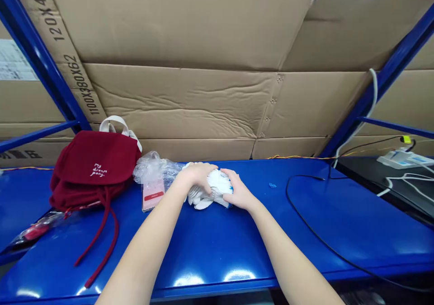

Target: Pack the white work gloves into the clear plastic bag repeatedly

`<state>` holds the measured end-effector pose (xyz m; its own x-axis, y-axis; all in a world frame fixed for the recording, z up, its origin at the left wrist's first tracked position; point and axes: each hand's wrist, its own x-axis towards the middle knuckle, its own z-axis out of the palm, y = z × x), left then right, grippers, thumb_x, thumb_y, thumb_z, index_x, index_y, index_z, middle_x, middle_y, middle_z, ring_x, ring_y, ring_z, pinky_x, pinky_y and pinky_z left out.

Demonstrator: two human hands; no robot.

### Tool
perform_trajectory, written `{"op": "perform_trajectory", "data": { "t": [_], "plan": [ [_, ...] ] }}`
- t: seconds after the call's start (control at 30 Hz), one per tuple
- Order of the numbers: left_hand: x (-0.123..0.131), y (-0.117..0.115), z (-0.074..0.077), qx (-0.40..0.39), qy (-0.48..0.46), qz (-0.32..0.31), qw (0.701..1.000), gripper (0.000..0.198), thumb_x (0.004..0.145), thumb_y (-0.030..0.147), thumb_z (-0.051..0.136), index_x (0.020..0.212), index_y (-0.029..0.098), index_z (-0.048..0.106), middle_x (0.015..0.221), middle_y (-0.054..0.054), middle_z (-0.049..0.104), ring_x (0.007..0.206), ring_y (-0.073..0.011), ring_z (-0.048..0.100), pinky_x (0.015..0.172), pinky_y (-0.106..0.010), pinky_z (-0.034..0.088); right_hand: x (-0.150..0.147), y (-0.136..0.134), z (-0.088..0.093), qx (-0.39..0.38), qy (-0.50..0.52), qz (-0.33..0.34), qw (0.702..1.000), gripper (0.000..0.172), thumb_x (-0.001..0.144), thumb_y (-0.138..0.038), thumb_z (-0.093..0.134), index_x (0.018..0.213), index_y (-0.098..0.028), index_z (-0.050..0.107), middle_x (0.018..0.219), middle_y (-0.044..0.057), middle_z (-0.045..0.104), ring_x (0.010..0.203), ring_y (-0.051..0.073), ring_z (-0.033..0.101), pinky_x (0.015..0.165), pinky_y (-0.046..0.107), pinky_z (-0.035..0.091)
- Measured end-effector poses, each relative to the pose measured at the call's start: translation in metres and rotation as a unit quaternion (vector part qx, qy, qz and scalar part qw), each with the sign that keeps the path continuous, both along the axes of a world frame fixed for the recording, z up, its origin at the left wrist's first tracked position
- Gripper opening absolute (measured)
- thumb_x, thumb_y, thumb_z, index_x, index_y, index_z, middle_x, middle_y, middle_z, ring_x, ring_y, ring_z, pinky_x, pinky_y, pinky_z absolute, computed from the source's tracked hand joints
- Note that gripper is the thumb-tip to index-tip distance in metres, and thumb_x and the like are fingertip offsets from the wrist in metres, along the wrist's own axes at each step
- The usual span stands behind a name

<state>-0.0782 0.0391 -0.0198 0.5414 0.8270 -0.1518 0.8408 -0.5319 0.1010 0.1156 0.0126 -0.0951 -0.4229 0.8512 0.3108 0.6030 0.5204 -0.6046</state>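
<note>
A bundle of white cloth gloves (214, 190) lies on the blue table top (217, 241), near the back. My left hand (196, 175) rests over the top left of the bundle with its fingers curled round it. My right hand (239, 190) grips the bundle's right side, fingers wrapped on it. A bit of blue shows at the bundle's right end.
A dark red drawstring bag (93, 169) with white handles lies at the left. Beside it sit crumpled clear plastic (154, 166) and a card with a red label (153, 194). A black cable (305, 223) loops at the right, near a white power strip (403, 158). Cardboard boxes (203, 70) stand behind.
</note>
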Motion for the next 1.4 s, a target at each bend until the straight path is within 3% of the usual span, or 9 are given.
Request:
{"op": "perform_trajectory", "data": {
  "t": [0.1,0.2,0.3,0.53,0.8,0.97,1.1,1.4],
  "plan": [
    [0.006,-0.003,-0.003,0.025,0.01,0.028,0.999,0.086,0.048,0.051,0.074,0.125,0.026,0.047,0.126,-0.01,0.056,0.114,-0.0318,0.054,0.093,-0.043,0.044,-0.005,-0.011,0.007,0.097,-0.032,-0.049,0.994,0.064,0.061,-0.027,0.061,0.123,-0.021,0.047,0.134,0.014,0.043,0.125,0.032,0.037,0.102,0.054,0.026],
    [0.008,-0.007,-0.009,0.058,-0.001,0.045,0.997,0.078,0.048,0.049,0.073,0.118,0.024,0.051,0.133,-0.012,0.048,0.114,-0.0329,0.052,0.09,-0.045,0.045,-0.016,-0.026,0.017,0.168,-0.067,-0.14,0.974,0.02,0.071,-0.036,0.059,0.083,-0.02,0.06,0.097,0.009,0.06,0.096,0.026,0.053,0.082,0.04,0.036],
    [0.007,-0.01,-0.013,0.073,-0.014,0.053,0.996,0.072,0.051,0.049,0.07,0.116,0.024,0.051,0.147,-0.011,0.032,0.121,-0.0343,0.047,0.094,-0.048,0.041,-0.028,-0.038,0.022,0.176,-0.148,-0.183,0.956,0.025,0.078,-0.035,0.053,0.059,-0.02,0.052,0.068,0.004,0.058,0.073,0.021,0.051,0.066,0.034,0.029],
    [0.009,-0.01,-0.01,0.063,-0.015,0.125,0.99,0.065,0.057,0.054,0.066,0.112,0.023,0.05,0.115,-0.011,0.061,0.106,-0.0331,0.057,0.087,-0.046,0.044,-0.036,-0.04,0.013,0.198,-0.217,-0.203,0.934,0.021,0.08,-0.033,0.054,0.066,-0.019,0.059,0.072,0.008,0.064,0.074,0.022,0.05,0.061,0.033,0.02],
    [0.008,-0.009,-0.014,0.079,-0.038,0.134,0.987,0.059,0.056,0.051,0.067,0.105,0.021,0.053,0.112,-0.012,0.062,0.104,-0.0336,0.057,0.083,-0.045,0.045,-0.032,-0.032,0.005,0.197,-0.226,-0.239,0.924,0.02,0.082,-0.033,0.052,0.071,-0.019,0.061,0.077,0.008,0.064,0.077,0.023,0.05,0.063,0.034,0.022],
    [0.014,-0.01,-0.016,0.087,-0.043,0.193,0.976,0.061,0.063,0.059,0.06,0.108,0.018,0.052,0.117,-0.016,0.059,0.108,-0.0343,0.056,0.084,-0.043,0.045,-0.037,-0.02,-0.002,0.195,-0.198,-0.27,0.922,0.018,0.081,-0.032,0.051,0.08,-0.017,0.061,0.087,0.01,0.061,0.08,0.024,0.05,0.066,0.034,0.024],
    [0.019,-0.013,-0.015,0.084,-0.044,0.222,0.97,0.065,0.065,0.063,0.054,0.111,0.017,0.052,0.118,-0.017,0.059,0.107,-0.0352,0.057,0.083,-0.043,0.044,-0.038,-0.014,-0.005,0.175,-0.192,-0.279,0.924,0.016,0.082,-0.025,0.047,0.077,-0.018,0.06,0.084,0.009,0.061,0.079,0.023,0.05,0.065,0.033,0.023],
    [0.011,-0.007,-0.015,0.086,-0.058,0.194,0.976,0.056,0.062,0.055,0.06,0.105,0.019,0.054,0.113,-0.013,0.063,0.105,-0.0338,0.058,0.079,-0.039,0.046,-0.005,0.001,-0.003,0.107,-0.215,-0.341,0.909,0.015,0.078,-0.026,0.047,0.071,-0.017,0.057,0.08,0.011,0.063,0.079,0.025,0.054,0.067,0.034,0.028]
  ]
}}
